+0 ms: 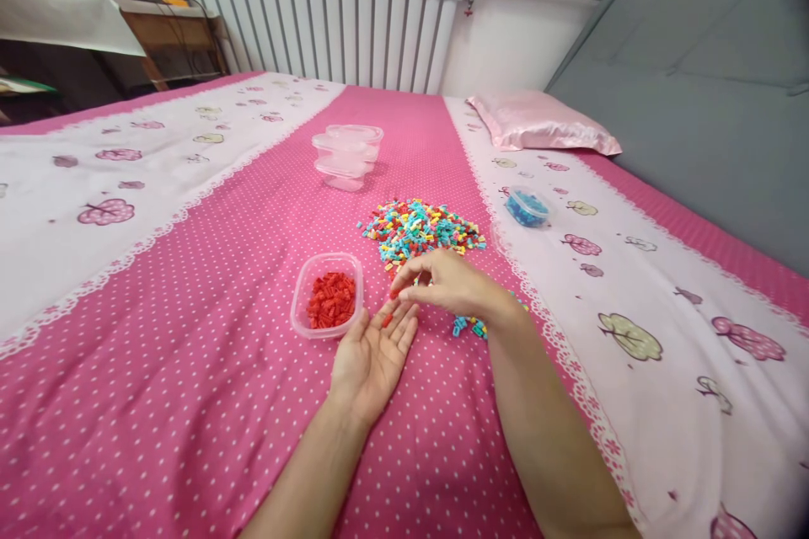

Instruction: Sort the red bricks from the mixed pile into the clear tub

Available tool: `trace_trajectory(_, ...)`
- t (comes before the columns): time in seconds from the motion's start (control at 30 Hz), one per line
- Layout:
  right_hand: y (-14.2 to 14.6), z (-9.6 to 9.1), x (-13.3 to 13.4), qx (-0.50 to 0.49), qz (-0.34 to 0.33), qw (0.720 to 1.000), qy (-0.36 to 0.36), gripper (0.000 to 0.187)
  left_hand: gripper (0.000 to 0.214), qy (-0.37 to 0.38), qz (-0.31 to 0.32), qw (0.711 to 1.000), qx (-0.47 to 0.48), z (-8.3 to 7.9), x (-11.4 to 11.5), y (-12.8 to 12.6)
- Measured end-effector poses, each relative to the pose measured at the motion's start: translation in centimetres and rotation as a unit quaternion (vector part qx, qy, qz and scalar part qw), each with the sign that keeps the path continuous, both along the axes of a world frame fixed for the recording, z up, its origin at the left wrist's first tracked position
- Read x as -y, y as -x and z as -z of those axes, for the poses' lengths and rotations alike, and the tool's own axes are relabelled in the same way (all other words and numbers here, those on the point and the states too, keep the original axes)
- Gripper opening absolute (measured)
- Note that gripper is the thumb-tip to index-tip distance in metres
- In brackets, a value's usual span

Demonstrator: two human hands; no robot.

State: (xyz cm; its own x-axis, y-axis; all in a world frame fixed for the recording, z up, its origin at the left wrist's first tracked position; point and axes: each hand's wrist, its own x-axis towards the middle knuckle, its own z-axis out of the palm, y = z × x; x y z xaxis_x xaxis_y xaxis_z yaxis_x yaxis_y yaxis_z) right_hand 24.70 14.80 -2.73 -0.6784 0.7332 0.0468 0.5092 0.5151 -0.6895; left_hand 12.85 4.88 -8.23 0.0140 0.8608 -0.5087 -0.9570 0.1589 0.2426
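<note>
My left hand lies palm up with its fingers stretched out, and a small red toy brick rests on them. Just above those fingertips, my right hand pinches another red brick between thumb and fingers. Left of my hands stands a clear plastic box holding many red bricks. Behind my right hand spreads a heap of mixed bricks in blue, red, yellow and white. A few loose blue and yellow bricks show beside my right wrist, partly hidden by it.
All this is on a bed with a pink dotted sheet. Farther back are stacked clear boxes. At the right sit a lidded box of blue bricks and a pink pillow. A radiator lines the wall.
</note>
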Motion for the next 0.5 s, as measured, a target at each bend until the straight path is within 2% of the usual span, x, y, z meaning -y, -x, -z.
trace_trajectory(0.07, 0.0, -0.2, 0.3, 0.004, -0.037, 0.999, 0.012, 0.015, 0.047, 0.002, -0.002, 1.0, 0.0, 0.0, 0.0, 0.0)
trace_trajectory(0.1, 0.1, -0.1, 0.2, 0.006, -0.025, 1.0, 0.005, 0.016, 0.046, 0.002, -0.001, 1.0, 0.001, 0.0, 0.0, 0.0)
trace_trajectory(0.27, 1.1, 1.7, -0.8, 0.063, 0.158, 0.982, -0.085, 0.02, 0.048, -0.004, 0.003, 1.0, 0.005, -0.1, 0.0, 0.0)
trace_trajectory(0.5, 3.2, 4.1, -1.0, 0.144, 0.189, 0.963, -0.128, 0.021, 0.047, 0.001, -0.004, 1.0, -0.002, -0.2, 0.0, -0.1)
